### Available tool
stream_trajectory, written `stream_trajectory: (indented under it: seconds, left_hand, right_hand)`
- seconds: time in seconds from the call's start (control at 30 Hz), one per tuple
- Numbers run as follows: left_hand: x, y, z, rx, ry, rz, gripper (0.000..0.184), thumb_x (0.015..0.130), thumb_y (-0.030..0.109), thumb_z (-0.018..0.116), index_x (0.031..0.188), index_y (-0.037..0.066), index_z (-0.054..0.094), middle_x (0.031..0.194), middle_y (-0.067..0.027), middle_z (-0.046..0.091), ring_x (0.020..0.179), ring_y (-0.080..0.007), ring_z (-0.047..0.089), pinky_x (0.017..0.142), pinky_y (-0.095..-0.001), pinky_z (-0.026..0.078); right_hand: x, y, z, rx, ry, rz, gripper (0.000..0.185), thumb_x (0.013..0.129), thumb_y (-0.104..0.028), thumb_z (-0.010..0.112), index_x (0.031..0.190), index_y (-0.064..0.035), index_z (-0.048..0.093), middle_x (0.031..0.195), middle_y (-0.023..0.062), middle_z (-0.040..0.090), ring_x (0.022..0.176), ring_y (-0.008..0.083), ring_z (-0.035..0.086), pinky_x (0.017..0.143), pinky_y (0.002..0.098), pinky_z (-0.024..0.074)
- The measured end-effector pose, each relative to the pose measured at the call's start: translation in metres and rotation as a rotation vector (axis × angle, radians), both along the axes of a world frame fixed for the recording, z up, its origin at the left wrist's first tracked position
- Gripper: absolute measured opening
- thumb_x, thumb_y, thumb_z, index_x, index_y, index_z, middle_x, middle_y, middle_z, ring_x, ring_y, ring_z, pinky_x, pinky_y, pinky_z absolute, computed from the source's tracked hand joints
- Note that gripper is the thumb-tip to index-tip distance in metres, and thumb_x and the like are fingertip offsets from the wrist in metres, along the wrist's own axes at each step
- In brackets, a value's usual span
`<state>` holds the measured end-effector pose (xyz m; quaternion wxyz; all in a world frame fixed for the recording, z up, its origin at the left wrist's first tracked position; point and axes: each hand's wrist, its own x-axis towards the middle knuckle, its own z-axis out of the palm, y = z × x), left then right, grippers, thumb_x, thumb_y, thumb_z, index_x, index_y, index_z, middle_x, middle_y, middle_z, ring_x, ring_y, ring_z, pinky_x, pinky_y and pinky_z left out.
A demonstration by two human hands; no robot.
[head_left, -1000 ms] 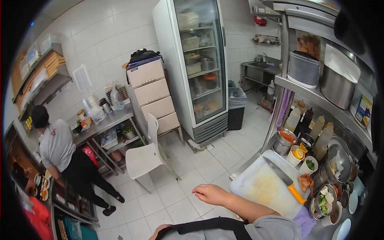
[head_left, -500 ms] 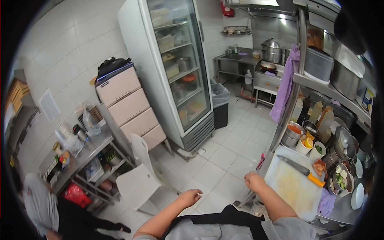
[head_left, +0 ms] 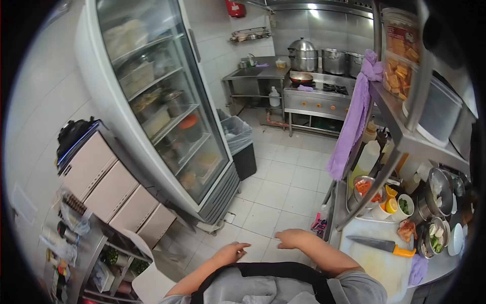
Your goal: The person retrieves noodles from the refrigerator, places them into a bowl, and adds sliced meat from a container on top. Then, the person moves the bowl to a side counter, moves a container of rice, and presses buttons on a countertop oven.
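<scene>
In the head view, our left hand (head_left: 229,254) and right hand (head_left: 294,239) hang above the floor (head_left: 283,202), left of the board (head_left: 372,261). Our left fingers are loosely open; how wide the right ones are, we cannot tell. On the pale, yellow-stained board lies the knife (head_left: 374,243), grey-bladed, its orange handle reaching the right edge. Bare tiles stretch from the board's left side towards the fridge (head_left: 215,190).
</scene>
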<state>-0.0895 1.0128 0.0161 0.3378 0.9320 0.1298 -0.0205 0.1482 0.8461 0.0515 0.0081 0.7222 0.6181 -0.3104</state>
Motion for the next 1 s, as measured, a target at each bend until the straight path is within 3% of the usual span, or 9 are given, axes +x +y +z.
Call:
stream_trajectory:
  seconds: [0.2, 0.33, 0.4, 0.57, 0.63, 0.77, 0.83, 0.9, 1.0]
  left_hand:
    - [0.088, 0.121, 0.052, 0.318, -0.292, 0.149, 0.024, 0.08, 0.012, 0.062, 0.104, 0.012, 0.065, 0.089, -0.0138, 0.059, 0.087, -0.0334, 0.059, 0.078, -0.0398, 0.048]
    - [0.156, 0.213, 0.123, 0.503, -0.517, 0.309, 0.023, 0.077, 0.006, 0.062, 0.1, 0.009, 0.065, 0.094, -0.014, 0.06, 0.09, -0.0336, 0.057, 0.08, -0.0396, 0.047]
    - [0.182, 0.26, 0.154, 0.584, -0.658, 0.397, 0.025, 0.076, 0.002, 0.061, 0.1, 0.007, 0.065, 0.095, -0.0148, 0.06, 0.091, -0.0339, 0.057, 0.081, -0.0393, 0.047]
    - [0.245, 0.384, 0.253, 0.76, -1.029, 0.477, 0.032, 0.077, -0.003, 0.061, 0.107, 0.005, 0.061, 0.097, -0.0155, 0.058, 0.09, -0.0325, 0.058, 0.081, -0.0364, 0.047]
    - [0.275, 0.415, 0.297, 0.654, -1.115, 0.577, 0.03, 0.083, -0.001, 0.059, 0.112, 0.003, 0.059, 0.096, -0.0128, 0.059, 0.088, -0.0253, 0.059, 0.078, -0.0335, 0.047]
    - [0.338, 0.464, 0.379, 0.813, -1.085, 0.657, 0.04, 0.083, 0.006, 0.061, 0.122, 0.005, 0.054, 0.1, -0.0111, 0.059, 0.088, -0.0198, 0.059, 0.077, -0.0314, 0.049]
    - [0.373, 0.496, 0.408, 0.759, -1.067, 0.704, 0.045, 0.082, 0.015, 0.062, 0.125, 0.006, 0.051, 0.105, -0.0154, 0.059, 0.093, -0.0291, 0.06, 0.081, -0.0359, 0.05]
    - [0.411, 0.533, 0.427, 0.817, -1.08, 0.739, 0.047, 0.082, 0.016, 0.064, 0.125, 0.005, 0.051, 0.101, -0.0161, 0.06, 0.09, -0.0245, 0.061, 0.08, -0.0339, 0.05]
    - [0.459, 0.561, 0.451, 0.906, -0.911, 0.877, 0.049, 0.08, 0.019, 0.063, 0.123, 0.001, 0.047, 0.108, -0.0212, 0.058, 0.096, -0.0364, 0.059, 0.082, -0.0418, 0.05]
  right_hand:
    - [0.051, 0.133, 0.006, 0.254, 0.166, 0.042, 0.046, 0.083, -0.03, 0.06, 0.122, -0.0067, 0.051, 0.111, 0.019, 0.061, 0.103, 0.0363, 0.058, 0.086, 0.0447, 0.0463]
    - [0.118, 0.204, -0.042, 0.315, 0.056, -0.045, 0.037, 0.082, -0.025, 0.059, 0.113, -0.0049, 0.057, 0.104, 0.0178, 0.064, 0.099, 0.0358, 0.06, 0.082, 0.0465, 0.0479]
    - [0.157, 0.227, -0.058, -0.048, -0.1, -0.138, 0.047, 0.081, -0.028, 0.06, 0.121, -0.0063, 0.052, 0.112, 0.0181, 0.061, 0.105, 0.0361, 0.057, 0.086, 0.0457, 0.0466]
    - [0.251, 0.246, -0.07, -0.162, 0.017, -0.152, 0.048, 0.081, -0.031, 0.059, 0.121, -0.0046, 0.054, 0.115, 0.0187, 0.06, 0.106, 0.0365, 0.056, 0.086, 0.0448, 0.0465]
    - [0.287, 0.255, -0.085, -0.128, 0.03, -0.189, 0.048, 0.08, -0.029, 0.06, 0.121, -0.0052, 0.055, 0.117, 0.0181, 0.059, 0.107, 0.0354, 0.056, 0.088, 0.0436, 0.0457]
    - [0.35, 0.302, -0.078, -0.076, 0.091, -0.256, 0.048, 0.08, -0.029, 0.062, 0.121, -0.0056, 0.055, 0.113, 0.0176, 0.061, 0.104, 0.0341, 0.058, 0.088, 0.0414, 0.0465]
    - [0.379, 0.338, -0.076, -0.092, 0.128, -0.217, 0.048, 0.08, -0.029, 0.062, 0.121, -0.0057, 0.054, 0.11, 0.0178, 0.063, 0.102, 0.034, 0.059, 0.087, 0.0409, 0.0472]
    - [0.407, 0.376, -0.068, -0.044, 0.144, -0.063, 0.048, 0.08, -0.031, 0.063, 0.121, -0.0052, 0.055, 0.104, 0.0173, 0.065, 0.098, 0.0334, 0.061, 0.085, 0.04, 0.0483]
    - [0.455, 0.444, -0.055, -0.007, 0.197, 0.074, 0.046, 0.08, -0.029, 0.063, 0.119, -0.006, 0.056, 0.102, 0.0156, 0.066, 0.096, 0.0326, 0.062, 0.084, 0.0395, 0.0484]
